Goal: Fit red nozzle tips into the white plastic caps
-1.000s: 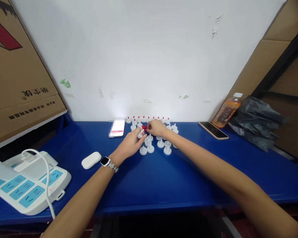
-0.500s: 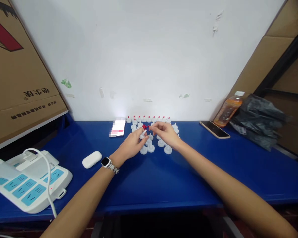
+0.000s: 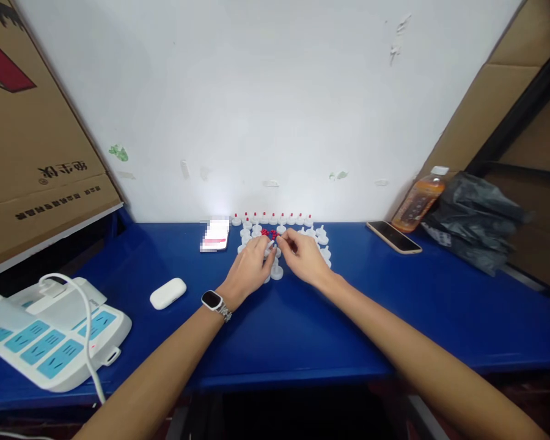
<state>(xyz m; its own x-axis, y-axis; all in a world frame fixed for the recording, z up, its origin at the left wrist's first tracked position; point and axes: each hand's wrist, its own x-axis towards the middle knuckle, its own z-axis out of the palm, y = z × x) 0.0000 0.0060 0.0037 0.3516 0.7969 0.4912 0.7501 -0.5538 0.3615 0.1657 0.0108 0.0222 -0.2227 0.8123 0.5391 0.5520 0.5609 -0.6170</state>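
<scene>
My left hand [image 3: 250, 266] is closed around a white nozzle cap [image 3: 269, 245], its pointed tip sticking up between thumb and fingers. Close beside that tip, my right hand [image 3: 302, 253] pinches thumb and forefinger together; whatever is between them is too small to make out. Small red tip caps [image 3: 264, 232] lie in a loose pile just beyond my fingers. Around both hands stand several white nozzle caps [image 3: 276, 271] with bare tips, some partly covered by my hands. Along the wall runs a row of white caps with red tips [image 3: 274, 219].
A lit phone [image 3: 215, 235] and a white earbud case [image 3: 168, 294] lie on the left, with a power strip [image 3: 57, 342] nearer the edge. On the right are another phone [image 3: 394, 237], a drink bottle [image 3: 419, 201] and a black plastic bag [image 3: 476, 223]. Cardboard boxes [image 3: 50, 134] flank the table.
My right hand has come down and nearer to the left hand, its pinched fingertips now close to the nozzle tip. My left hand has shifted slightly right, still holding the nozzle cap.
</scene>
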